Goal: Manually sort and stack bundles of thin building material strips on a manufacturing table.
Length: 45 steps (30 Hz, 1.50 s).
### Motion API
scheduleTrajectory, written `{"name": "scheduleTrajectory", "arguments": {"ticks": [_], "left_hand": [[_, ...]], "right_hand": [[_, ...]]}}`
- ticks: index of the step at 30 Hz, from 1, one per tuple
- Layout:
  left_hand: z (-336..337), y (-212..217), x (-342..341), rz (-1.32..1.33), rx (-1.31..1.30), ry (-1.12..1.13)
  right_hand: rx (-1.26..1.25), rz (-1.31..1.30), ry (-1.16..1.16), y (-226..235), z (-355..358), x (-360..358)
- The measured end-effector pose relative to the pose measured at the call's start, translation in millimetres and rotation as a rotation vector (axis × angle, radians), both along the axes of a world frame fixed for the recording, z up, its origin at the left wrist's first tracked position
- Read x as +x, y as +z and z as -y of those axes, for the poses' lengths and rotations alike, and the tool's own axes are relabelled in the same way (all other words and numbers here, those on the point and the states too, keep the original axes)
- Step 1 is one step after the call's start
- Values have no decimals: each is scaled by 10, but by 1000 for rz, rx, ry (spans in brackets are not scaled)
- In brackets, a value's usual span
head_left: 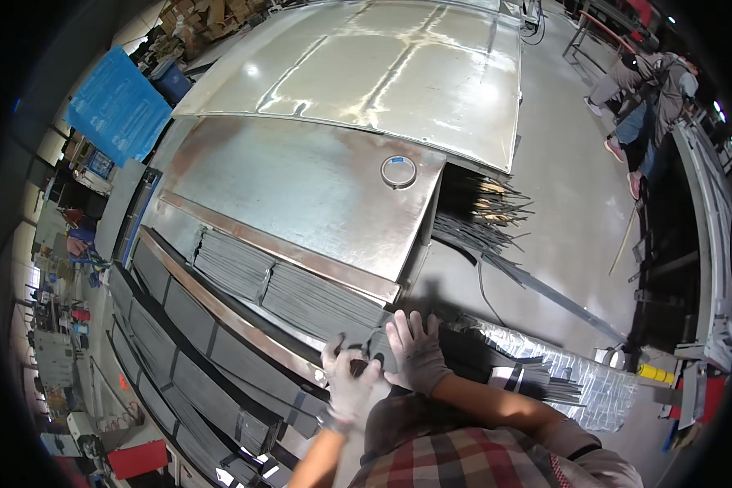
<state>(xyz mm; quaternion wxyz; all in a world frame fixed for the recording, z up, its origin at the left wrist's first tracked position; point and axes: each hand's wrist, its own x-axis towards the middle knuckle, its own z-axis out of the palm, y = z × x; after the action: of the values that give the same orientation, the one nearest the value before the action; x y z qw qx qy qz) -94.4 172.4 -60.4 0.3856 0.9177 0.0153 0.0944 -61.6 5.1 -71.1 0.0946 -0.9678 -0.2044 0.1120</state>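
My left hand (350, 382), in a pale glove, curls its fingers round something small and dark that I cannot make out. It is at the near end of a long bundle of thin grey strips (317, 302). My right hand (417, 351), gloved too, lies with fingers stretched out and spread, against the dark end of the bundle. Dark bands (265, 281) cross the strips. The bundle lies along the front of a metal-topped table (301, 195), beside its brown-stained edge.
More bundled dark strips (195, 333) lie at the left. A tape roll (398, 172) rests on the metal top. Beyond is a large pale sheet (382, 65). Silver wrapping (602, 390) and loose strips (537, 382) are at the right. People (647, 106) stand at the far right.
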Motion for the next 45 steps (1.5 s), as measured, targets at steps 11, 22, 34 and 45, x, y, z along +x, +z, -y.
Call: {"name": "scheduleTrajectory", "arguments": {"ticks": [11, 22, 34, 45], "left_hand": [[781, -379, -717, -85, -1038, 526], [421, -406, -97, -278, -1030, 250], [727, -697, -792, -271, -777, 137], [1407, -142, -7, 64, 1018, -1192]], "right_hand": [[479, -809, 79, -564, 1020, 461], [771, -974, 13, -552, 580, 827], [454, -374, -284, 135, 2152, -282], [358, -778, -155, -431, 2568, -941]]}}
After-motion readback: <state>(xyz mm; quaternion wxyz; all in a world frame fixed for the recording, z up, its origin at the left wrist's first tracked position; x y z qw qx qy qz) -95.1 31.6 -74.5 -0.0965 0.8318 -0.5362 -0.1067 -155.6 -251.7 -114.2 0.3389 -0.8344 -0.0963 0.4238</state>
